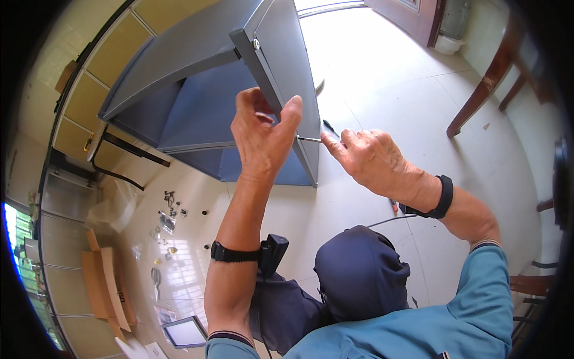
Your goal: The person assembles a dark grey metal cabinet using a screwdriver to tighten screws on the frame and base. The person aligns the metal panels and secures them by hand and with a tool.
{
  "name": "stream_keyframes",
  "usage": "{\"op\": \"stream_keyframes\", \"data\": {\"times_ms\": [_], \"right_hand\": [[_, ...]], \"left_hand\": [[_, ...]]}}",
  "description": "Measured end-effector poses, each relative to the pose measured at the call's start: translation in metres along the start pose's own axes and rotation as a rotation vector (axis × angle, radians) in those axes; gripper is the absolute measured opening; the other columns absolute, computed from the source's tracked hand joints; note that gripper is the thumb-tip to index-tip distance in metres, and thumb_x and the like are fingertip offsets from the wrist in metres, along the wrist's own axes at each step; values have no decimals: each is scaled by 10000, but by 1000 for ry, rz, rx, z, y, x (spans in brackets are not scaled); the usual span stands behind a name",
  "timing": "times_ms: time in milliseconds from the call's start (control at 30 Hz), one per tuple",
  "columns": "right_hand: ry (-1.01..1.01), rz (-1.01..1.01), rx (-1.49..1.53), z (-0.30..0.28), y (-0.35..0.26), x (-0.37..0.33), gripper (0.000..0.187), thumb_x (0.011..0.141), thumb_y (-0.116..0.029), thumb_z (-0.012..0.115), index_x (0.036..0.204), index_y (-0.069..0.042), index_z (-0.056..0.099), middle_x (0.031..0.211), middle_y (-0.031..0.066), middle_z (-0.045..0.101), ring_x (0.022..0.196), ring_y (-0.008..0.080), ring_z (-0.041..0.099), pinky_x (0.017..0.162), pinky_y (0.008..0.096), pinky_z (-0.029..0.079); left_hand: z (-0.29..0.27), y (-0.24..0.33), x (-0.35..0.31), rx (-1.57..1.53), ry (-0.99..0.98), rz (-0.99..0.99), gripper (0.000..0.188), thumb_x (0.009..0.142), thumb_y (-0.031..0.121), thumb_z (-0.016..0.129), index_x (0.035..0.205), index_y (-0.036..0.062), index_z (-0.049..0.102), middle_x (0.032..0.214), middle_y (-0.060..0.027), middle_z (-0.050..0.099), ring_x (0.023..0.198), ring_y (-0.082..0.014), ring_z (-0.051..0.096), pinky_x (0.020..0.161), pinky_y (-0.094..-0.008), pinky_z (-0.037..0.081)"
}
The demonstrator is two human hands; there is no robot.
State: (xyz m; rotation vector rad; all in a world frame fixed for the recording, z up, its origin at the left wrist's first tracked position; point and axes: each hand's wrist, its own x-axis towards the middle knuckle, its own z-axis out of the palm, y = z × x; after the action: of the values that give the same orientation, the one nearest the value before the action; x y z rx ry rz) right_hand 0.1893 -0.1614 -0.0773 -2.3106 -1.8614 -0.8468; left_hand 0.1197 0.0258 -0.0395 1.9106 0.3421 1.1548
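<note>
A grey metal cabinet with open compartments stands tilted in front of me. My left hand is closed round its front edge post, the thumb on the right side and the fingers curled on the left. Between the fingers and thumb of my right hand is a thin-shafted screwdriver. Its tip meets the post just below my left thumb; its handle is hidden in my hand. A round, light-coloured fastener sits near the post's upper end.
Small dark fittings and clear bags lie scattered on the tiled floor at left, near an open cardboard box and a dark-framed panel. A red-tipped tool lies below my right wrist. Wooden furniture legs stand at right.
</note>
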Motion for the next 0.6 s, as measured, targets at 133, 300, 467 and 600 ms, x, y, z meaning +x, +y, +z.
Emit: {"op": "stream_keyframes", "data": {"times_ms": [133,300,467,600], "right_hand": [[56,-26,-108,6,-5,0,217,892,-21,648,1105,11,677,649,69,548,501,115,561,424,250,450],[-86,46,-68,11,-8,3,65,899,-51,639,865,4,633,569,41,503,421,113,513,380,247,416],[-207,115,189,5,0,11,191,958,-106,592,794,-9,589,573,88,572,447,175,590,400,292,456],[-398,289,437,-5,3,24,113,890,-39,589,802,22,625,635,186,651,585,267,703,525,362,568]], "left_hand": [[18,-2,16,-84,-85,-37,176,789,113,746,815,27,594,733,-33,618,664,-120,567,640,-284,479],[31,-18,14,-493,-58,-134,170,753,38,741,654,39,602,659,0,635,640,-78,569,624,-262,457],[29,-16,14,-621,-73,-161,130,684,-11,752,668,53,640,652,8,627,623,-74,562,645,-251,467],[29,-20,14,-615,-86,-165,126,669,-7,754,666,48,640,656,-2,637,614,-81,569,659,-263,479]]}}
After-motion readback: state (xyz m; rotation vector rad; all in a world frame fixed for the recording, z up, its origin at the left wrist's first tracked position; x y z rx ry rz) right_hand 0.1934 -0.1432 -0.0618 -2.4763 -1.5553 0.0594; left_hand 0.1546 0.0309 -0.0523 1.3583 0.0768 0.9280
